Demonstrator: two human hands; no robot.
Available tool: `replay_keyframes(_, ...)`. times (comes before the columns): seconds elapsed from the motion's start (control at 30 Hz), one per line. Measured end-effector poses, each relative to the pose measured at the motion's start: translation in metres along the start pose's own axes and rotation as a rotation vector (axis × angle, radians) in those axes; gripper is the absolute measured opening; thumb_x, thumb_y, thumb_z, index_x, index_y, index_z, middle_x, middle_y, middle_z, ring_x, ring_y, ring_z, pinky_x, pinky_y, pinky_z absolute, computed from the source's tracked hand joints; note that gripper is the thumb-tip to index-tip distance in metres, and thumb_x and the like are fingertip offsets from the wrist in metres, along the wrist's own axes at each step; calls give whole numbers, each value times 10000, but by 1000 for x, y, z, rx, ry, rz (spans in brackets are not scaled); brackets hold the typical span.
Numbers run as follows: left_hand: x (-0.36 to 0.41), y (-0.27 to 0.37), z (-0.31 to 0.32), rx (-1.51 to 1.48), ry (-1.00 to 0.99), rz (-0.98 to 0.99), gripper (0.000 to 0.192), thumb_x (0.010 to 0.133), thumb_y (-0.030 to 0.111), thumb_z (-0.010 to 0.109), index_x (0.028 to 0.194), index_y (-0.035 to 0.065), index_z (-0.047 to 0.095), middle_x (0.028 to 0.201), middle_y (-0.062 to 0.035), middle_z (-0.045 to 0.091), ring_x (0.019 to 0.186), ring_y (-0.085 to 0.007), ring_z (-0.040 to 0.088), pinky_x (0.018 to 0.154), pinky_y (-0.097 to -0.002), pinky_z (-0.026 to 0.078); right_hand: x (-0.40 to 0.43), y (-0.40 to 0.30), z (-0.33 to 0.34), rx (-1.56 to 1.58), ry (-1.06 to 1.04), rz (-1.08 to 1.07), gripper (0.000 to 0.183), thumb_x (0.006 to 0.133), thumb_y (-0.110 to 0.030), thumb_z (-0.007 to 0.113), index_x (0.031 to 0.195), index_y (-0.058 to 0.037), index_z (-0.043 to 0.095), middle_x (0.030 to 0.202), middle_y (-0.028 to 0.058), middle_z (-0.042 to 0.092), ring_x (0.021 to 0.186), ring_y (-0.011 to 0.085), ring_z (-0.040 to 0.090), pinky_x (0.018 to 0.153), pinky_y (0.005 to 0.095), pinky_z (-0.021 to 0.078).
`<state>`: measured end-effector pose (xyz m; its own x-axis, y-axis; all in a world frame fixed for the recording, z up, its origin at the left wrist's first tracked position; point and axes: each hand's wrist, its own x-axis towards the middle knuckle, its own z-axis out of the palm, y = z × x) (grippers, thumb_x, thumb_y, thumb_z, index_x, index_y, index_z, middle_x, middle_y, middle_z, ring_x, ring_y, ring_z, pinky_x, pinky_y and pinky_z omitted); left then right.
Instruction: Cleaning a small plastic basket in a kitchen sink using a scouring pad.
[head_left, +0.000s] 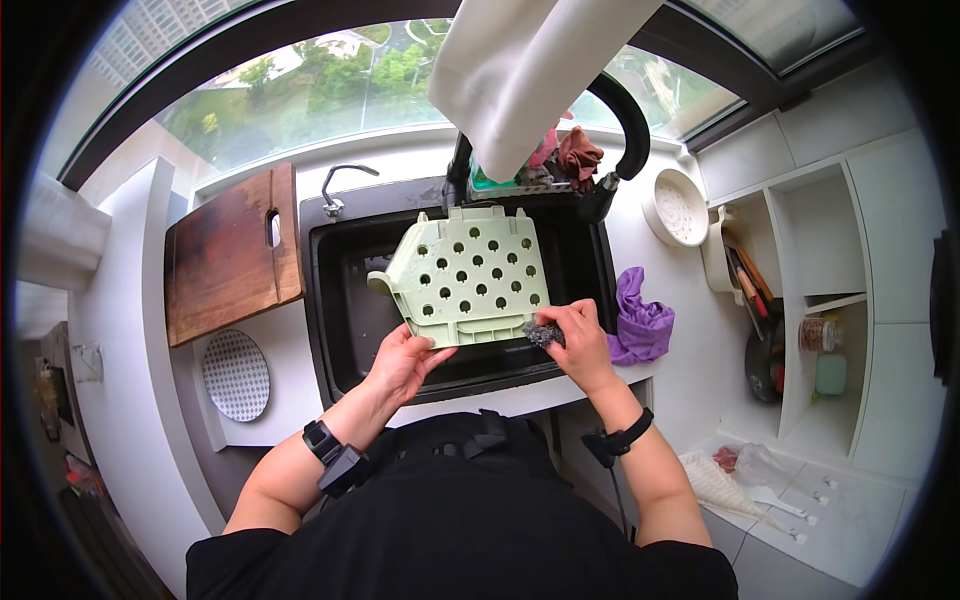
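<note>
A pale green plastic rack part with rows of round holes (480, 262) is held tilted above the black sink (345, 322). My left hand (405, 361) grips its lower left corner, thumb on the near face and fingers partly hidden beneath. At the lower right corner, my right hand (579, 339) pinches a dark grey scouring pad (544, 334) that touches or nearly touches the plastic edge. A purple cloth (641, 319) lies crumpled on the counter right of the sink.
Left of the sink lie a wooden cutting board (232, 255) and a patterned oval plate (236, 375). A black faucet (630, 120) and a basket with cloths (525, 187) stand behind. A round white strainer (676, 208) and a knife holder (720, 259) are on the right.
</note>
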<state>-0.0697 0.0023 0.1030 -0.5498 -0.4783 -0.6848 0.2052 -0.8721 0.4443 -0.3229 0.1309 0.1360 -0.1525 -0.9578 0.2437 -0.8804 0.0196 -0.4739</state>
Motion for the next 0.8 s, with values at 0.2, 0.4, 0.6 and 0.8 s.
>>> replay_keyframes(0.2,0,-1,0,-14,2,-11,350,921,-120,428,1266,-85,477,1270,-208,599,1151,-309,648,993,-400,579,1,-2,-1,-108,-10,-90,345,636,-2,741,934,-176,729,933,-62,672,918,229,541,723,316,528)
replay_keyframes(0.4,-3,3,-3,38,0,-15,334,929,-108,436,1257,-75,491,1266,-206,603,1150,-308,647,1004,-404,567,2,19,-19,-31,-107,-70,296,631,-88,808,905,-169,729,862,-50,684,865,222,556,722,321,531)
replay_keyframes(0.6,-2,7,-1,48,-21,-64,323,940,-85,459,1260,-67,495,1275,-210,602,1155,-317,644,1003,-419,568,18,4,-25,31,-28,87,291,676,-119,801,952,-174,724,968,-63,674,928,231,545,782,335,536)
replay_keyframes(0.8,1,7,1,-30,-26,-93,309,973,-56,498,1281,-66,492,1286,-219,596,1166,-327,638,1008,-434,569,24,-24,5,-154,-91,-106,231,678,-90,788,889,-160,728,1021,-21,609,1001,239,529,810,343,528)
